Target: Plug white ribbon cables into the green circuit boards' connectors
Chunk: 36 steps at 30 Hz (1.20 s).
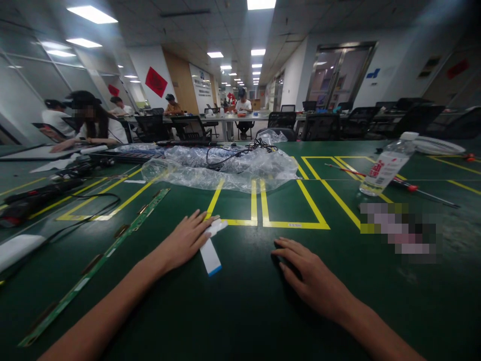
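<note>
My left hand [188,236] lies nearly flat on the green tabletop, its fingers stretched out. Its fingertips and thumb side rest at a white flat ribbon cable [210,255] with a blue end, and they cover part of it. The cable's far end looks folded near a strip of yellow tape. My right hand [302,265] rests on the table to the right, fingers loosely bent and apart, with nothing seen in it. Left of my left hand, a long, narrow green circuit board [108,250] with several connectors lies at a slant.
Clear plastic wrap [233,168] with black cables [259,146] lies ahead. A water bottle [389,163] stands at right beside screwdrivers [411,188] and a blurred-out item [400,228]. Black tools [45,193] with a cord lie at left. A person [93,120] sits at far left.
</note>
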Motion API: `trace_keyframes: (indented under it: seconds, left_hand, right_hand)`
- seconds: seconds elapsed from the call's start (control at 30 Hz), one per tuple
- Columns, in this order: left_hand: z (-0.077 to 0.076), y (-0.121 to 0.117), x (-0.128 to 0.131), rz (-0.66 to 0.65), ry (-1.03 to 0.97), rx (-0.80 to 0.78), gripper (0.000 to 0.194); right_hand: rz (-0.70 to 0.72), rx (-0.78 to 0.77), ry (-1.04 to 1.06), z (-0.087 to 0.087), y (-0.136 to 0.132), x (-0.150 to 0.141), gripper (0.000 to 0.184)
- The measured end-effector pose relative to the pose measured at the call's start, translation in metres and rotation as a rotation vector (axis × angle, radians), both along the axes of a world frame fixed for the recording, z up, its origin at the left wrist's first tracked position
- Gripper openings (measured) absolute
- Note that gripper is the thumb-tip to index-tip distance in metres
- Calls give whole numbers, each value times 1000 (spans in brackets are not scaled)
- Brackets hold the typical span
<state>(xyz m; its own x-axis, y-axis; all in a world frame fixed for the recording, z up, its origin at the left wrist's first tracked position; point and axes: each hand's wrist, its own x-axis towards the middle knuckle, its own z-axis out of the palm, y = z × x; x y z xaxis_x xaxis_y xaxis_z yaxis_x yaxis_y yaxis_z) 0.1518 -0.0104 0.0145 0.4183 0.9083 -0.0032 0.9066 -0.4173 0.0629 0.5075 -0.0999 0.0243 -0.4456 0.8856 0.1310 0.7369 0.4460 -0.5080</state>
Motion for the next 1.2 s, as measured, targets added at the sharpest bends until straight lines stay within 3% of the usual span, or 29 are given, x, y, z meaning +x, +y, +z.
trace_keyframes:
  seconds: [0.2,0.33,0.43,0.57,0.7,0.87,0.93,1.03,1.2]
  left_hand:
    - [11,-56,77,-402,-137,-46,53]
    - [18,-66,86,-500,-195,-74,54]
    - [16,-55,75,-422,-171,-58,52]
    - [3,-26,46,-33,17,73,55]
    - [-4,1,-3,363,110,158,69]
    - [-1,18,-63,632,142,166,81]
    - [-1,21,-75,653,140,127,81]
    - [-4,24,-73,576,125,73,80]
    - [-6,15,-28,272,74,26,77]
  right_hand:
    - [-5,21,-35,0,-2,-6,43]
    - [34,21,-65,-1,-4,-5,44]
    - [36,15,-74,-1,-4,-4,42]
    - [29,-16,-69,2,-5,-3,43]
    - [21,-47,-78,4,-6,-3,46]
    - [24,-45,-77,2,-6,-2,46]
    - [28,-40,-82,2,-6,-2,45]
    - [30,-37,-93,3,-7,-2,45]
    - [30,-38,-96,5,-7,-3,44]
